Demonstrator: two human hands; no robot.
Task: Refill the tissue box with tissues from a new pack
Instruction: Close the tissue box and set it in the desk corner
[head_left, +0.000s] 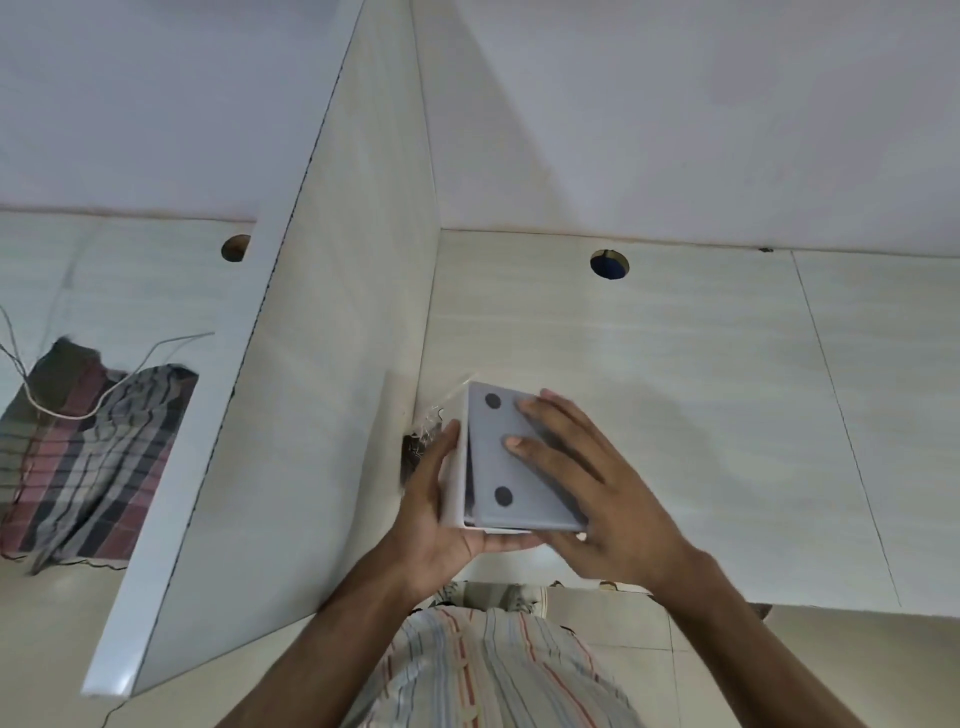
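Observation:
A white tissue box (453, 475) is held upside down above the desk, its grey base panel (493, 457) with two black round pads facing up. My left hand (434, 512) cups the box from the left and below, thumb along its white side. My right hand (587, 478) lies flat on the grey panel, fingers spread over its right half. The panel looks slightly lifted at the near left edge. A crumpled clear plastic wrapper (423, 434) lies just left of the box, against the divider. No tissues show.
A tall white divider panel (332, 322) stands to the left of the box. The pale desk top (675, 395) has a round cable hole (609, 264) at the back. A checked cloth (88, 467) and thin wires lie beyond the divider.

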